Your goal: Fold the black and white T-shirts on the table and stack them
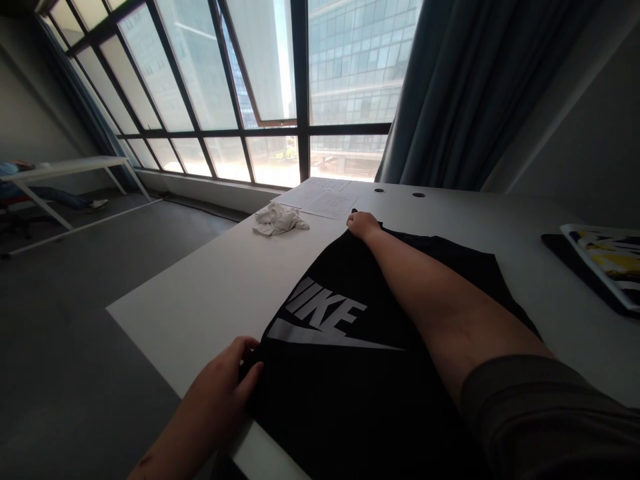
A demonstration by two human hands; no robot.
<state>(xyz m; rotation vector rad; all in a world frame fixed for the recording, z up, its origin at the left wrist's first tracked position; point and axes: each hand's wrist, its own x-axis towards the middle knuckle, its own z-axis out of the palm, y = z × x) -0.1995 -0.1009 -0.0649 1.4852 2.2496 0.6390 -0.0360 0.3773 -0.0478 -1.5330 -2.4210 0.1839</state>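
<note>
A black T-shirt [340,393] with a large grey NIKE print and swoosh lies over the near part of the white table, partly folded along its left side. My left hand [230,373] grips the shirt's left edge low down, near the table's front edge, thumb and fingers closed on the cloth. Farther off, my right hand [364,225] is closed on the shirt's upper left corner, a bit of dark cloth poking out past the fingers. The right forearm crosses over the shirt and hides part of it.
On the white table [200,287] lie a crumpled white cloth [280,219] and paper sheets [327,202]. A tray with a yellow and black pattern [607,257] rests at the right. Two cable holes show near the back. Far left, a person's legs [60,195] are under another table [75,168].
</note>
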